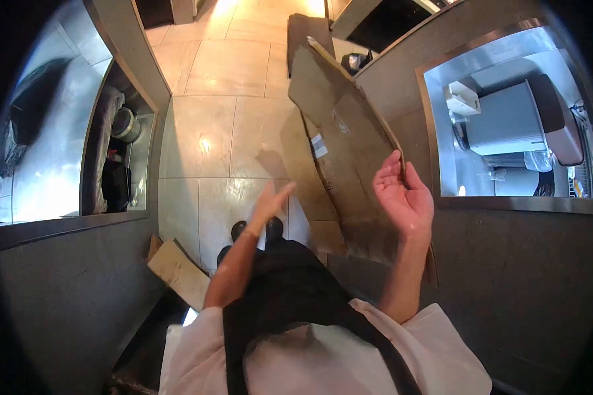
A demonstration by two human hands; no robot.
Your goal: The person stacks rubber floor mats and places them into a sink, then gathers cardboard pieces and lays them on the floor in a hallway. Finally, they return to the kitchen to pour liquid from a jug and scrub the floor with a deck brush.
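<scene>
Near the black apron (280,283), a small board (178,271) is seen at the left wall (79,283). The left hand (270,205) is held open and empty, blurred, above the tiles (201,141). By the right hand (405,197), the edge of the tilted cardboard (349,131) is loosely gripped, beside the right wall (507,257).

1 camera, head-worn. View faced forward and steeply down, from above the wearer's chest, close to both forearms; tiled floor (207,72) farther off. No 2nd view shared any part.
</scene>
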